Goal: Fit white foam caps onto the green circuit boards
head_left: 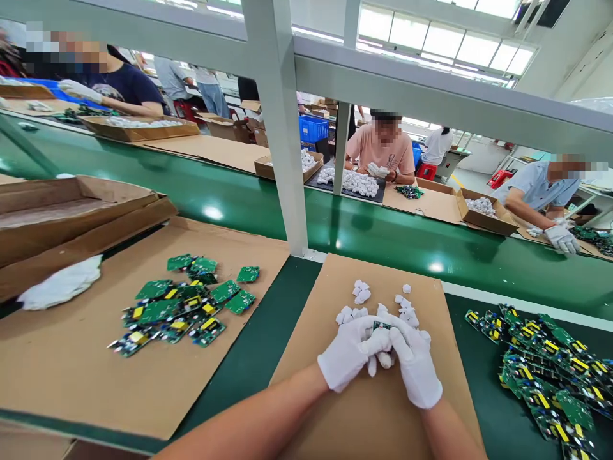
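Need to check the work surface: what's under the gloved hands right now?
Under the left hand and right hand lies a cardboard sheet with small white plastic pieces. A green circuit board peeks between the hands; anything beneath the palms is hidden.

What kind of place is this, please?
Most likely an electronics assembly factory. Piles of green circuit boards lie on cardboard sheets beside a long green conveyor belt, and gloved hands, left hand and right hand, work over small white plastic parts.

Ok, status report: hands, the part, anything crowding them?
Left hand and right hand, both gloved, closed together on small green board. Loose white housings just beyond. Nothing blocking.
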